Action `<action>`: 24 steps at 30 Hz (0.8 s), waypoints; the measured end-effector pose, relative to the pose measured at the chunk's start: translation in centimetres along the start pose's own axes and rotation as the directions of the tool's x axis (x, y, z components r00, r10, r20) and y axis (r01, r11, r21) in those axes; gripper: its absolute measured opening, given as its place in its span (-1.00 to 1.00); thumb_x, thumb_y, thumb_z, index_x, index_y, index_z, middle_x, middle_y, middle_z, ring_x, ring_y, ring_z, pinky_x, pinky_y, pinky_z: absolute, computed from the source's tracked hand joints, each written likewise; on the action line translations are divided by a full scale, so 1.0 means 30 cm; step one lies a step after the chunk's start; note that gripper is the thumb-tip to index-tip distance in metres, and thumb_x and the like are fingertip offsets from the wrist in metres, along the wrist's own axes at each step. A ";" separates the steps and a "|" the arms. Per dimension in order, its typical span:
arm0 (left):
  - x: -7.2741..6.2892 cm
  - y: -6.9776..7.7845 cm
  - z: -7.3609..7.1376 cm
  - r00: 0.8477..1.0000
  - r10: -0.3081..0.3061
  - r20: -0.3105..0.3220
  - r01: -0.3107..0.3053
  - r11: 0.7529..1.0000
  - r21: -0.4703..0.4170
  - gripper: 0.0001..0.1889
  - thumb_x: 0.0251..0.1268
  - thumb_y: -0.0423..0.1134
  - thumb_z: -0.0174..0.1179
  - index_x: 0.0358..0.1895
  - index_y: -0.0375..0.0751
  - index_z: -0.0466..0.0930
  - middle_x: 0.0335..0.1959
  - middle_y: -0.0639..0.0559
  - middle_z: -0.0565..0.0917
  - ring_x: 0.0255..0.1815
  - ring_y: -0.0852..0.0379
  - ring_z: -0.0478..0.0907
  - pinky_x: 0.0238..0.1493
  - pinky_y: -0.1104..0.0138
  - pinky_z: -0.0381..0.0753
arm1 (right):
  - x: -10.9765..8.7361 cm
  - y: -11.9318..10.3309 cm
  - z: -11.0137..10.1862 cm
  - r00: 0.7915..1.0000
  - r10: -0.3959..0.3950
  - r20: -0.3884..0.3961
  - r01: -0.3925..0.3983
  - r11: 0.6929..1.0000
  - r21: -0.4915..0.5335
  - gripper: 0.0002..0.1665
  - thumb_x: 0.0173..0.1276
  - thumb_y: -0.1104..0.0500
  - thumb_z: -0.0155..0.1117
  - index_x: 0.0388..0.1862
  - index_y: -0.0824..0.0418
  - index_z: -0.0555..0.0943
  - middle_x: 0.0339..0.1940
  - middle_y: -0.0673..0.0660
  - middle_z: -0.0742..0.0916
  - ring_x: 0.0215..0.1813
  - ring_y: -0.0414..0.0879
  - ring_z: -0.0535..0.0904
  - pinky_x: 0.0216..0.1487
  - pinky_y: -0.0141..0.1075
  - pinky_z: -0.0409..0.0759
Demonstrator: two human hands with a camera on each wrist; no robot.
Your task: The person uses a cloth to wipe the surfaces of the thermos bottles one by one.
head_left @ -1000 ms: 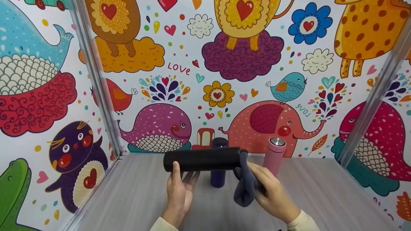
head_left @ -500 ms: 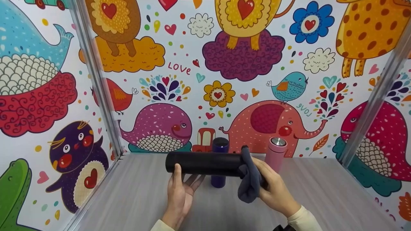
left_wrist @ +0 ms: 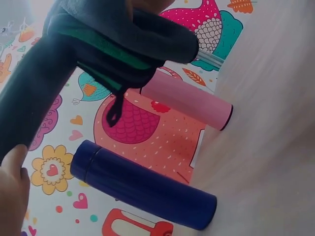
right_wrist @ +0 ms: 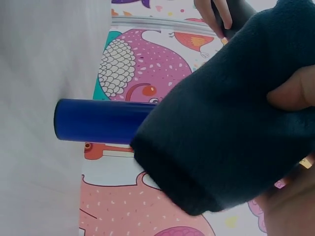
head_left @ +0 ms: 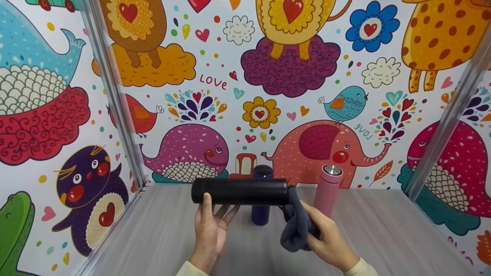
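A black thermos bottle [head_left: 241, 191] is held sideways above the table in the head view. My left hand [head_left: 210, 232] grips its left end, thumb in front and fingers behind and below. At the bottle's right end my right hand [head_left: 330, 237] holds a dark grey-blue cloth [head_left: 295, 226] against it; the cloth hides that end. In the right wrist view the folded cloth [right_wrist: 221, 118] fills much of the picture, with a thumb pressed on it. Behind the black bottle stands a blue thermos bottle [head_left: 261, 214], partly covered by it.
A pink thermos bottle [head_left: 328, 191] with a silver-topped lid stands upright at the right, behind my right hand. The grey table [head_left: 161, 230] is bounded by cartoon-printed panels [head_left: 215, 57] at the back and sides, joined by metal posts [head_left: 115, 88].
The black bottle dips slightly, then rises and shifts a little left with both hands. Its tilt levels out. The cloth stays at its right end; the standing bottles have not moved.
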State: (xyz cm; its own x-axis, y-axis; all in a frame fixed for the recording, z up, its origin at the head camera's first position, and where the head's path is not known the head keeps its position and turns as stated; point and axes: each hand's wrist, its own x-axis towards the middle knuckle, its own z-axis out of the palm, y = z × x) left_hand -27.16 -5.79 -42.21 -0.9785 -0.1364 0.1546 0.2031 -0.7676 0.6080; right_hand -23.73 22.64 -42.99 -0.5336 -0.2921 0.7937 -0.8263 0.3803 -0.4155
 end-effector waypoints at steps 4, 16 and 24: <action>0.029 0.062 0.010 0.993 0.114 0.021 -0.115 0.990 0.085 -0.51 0.57 -0.08 0.05 0.41 -0.17 0.22 0.23 -0.26 0.43 0.09 -0.29 0.61 0.02 -0.15 0.60 | -0.031 0.007 -0.012 1.000 0.002 -0.004 -0.002 1.000 0.029 -0.08 -0.03 0.66 0.42 0.39 0.35 0.44 0.29 0.27 0.60 0.25 -0.07 0.56 0.30 -0.43 0.39; 0.199 0.333 0.058 0.977 0.208 0.048 -0.208 0.873 0.442 -0.27 0.38 -0.14 0.30 0.48 -0.19 0.12 0.35 -0.17 0.38 0.20 -0.11 0.52 -0.03 -0.08 0.63 | -0.103 0.039 -0.066 0.982 0.165 0.089 -0.168 0.985 0.035 -0.12 0.23 0.53 0.35 0.51 0.17 0.34 0.39 0.18 0.53 0.25 -0.04 0.56 0.27 -0.43 0.40; 0.331 0.418 -0.010 0.967 0.256 0.021 -0.154 0.512 0.845 -0.04 0.21 0.13 0.39 0.53 -0.24 0.09 0.43 -0.22 0.36 0.31 -0.15 0.42 0.15 0.00 0.56 | -0.125 0.029 -0.062 0.956 0.273 0.104 -0.282 0.956 0.080 -0.15 0.28 0.49 0.35 0.51 0.08 0.36 0.38 0.12 0.54 0.22 -0.03 0.58 0.24 -0.41 0.43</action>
State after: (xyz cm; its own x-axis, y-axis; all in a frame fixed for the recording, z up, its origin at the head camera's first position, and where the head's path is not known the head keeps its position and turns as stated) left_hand -34.34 -16.96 -33.27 -0.8931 -0.3147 0.3214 0.2850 0.1569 0.9456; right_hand -22.10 25.70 -45.51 -0.7550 -0.2668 0.5990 -0.6538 0.3755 -0.6569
